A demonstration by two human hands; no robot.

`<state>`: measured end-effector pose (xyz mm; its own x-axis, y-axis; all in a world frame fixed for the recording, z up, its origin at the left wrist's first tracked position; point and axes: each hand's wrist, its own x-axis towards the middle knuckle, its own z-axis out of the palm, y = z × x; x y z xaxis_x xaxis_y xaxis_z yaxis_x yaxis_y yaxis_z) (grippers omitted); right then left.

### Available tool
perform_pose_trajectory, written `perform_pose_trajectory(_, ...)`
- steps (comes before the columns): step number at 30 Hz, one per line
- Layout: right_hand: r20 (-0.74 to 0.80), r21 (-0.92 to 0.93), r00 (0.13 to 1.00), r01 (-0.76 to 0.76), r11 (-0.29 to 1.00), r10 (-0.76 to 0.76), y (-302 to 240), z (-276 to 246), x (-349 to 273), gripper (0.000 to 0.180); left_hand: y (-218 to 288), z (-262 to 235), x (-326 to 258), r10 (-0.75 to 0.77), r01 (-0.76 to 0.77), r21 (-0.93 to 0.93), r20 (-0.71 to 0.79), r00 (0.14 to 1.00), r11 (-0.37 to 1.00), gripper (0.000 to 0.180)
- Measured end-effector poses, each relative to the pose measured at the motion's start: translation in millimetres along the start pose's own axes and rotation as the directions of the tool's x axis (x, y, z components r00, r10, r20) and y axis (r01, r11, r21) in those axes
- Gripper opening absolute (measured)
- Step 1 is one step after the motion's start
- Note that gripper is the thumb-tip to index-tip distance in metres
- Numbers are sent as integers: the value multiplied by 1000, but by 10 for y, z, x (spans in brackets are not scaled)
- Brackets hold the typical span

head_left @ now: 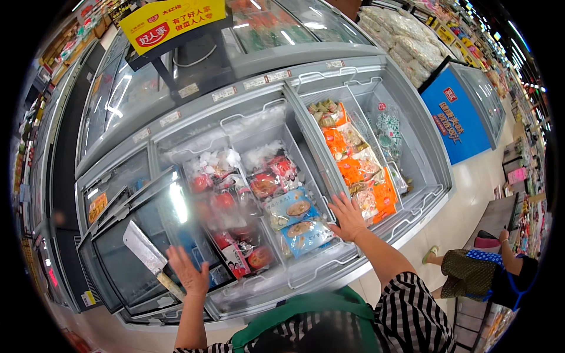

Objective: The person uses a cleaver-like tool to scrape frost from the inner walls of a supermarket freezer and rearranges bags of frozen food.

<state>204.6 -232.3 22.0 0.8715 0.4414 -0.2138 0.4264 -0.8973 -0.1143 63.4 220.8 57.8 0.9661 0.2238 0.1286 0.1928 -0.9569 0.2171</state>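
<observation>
My left hand [189, 272] is open, fingers spread, over the sliding glass lid [126, 215] at the left of the chest freezer. Beside it a cleaver [143, 246] with a pale handle lies on that glass. My right hand [348, 219], also open with fingers stretched, is at the frame between two freezer sections; whether it touches the frame I cannot tell. Just left of it are blue bags of frozen food [292, 207]. To its right lie orange and clear food packs [357, 165]. Red packs [227, 201] and loose frost [215, 162] fill the compartments between my hands.
White wire dividers [294, 267] split the freezer. A yellow sign [170, 26] on a dark stand rises behind it. A blue-sided freezer [454, 115] and stacked clear bags [406, 44] stand at the right. Another person [479, 273] is in the aisle, lower right.
</observation>
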Motion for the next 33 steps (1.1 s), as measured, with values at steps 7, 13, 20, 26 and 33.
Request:
perform_pose_trajectory(7, -140, 203, 975, -143, 969, 173, 82, 109, -11, 80, 213, 134, 310, 24, -22, -13, 145, 989, 1000, 88)
perform_pose_trajectory(13, -81, 209, 965, -229, 951, 250, 199, 340, 34, 70, -129, 452, 282, 7, -13, 62, 95, 995, 998, 84)
perform_pose_trajectory(20, -171, 393, 966, -111, 913, 191, 347, 312, -15, 73, -94, 669, 315, -17, 12, 183, 28, 999, 983, 83)
perform_pose_trajectory(26, -107, 438, 987, -63, 897, 122, 553, 40, 7, 78, -96, 650, 336, -24, 19, 222, 22, 999, 975, 81)
perform_pose_trajectory(33, 119, 446, 961, -278, 851, 251, 362, -158, -36, 86, -158, 692, 288, 34, -25, 229, -32, 999, 973, 74)
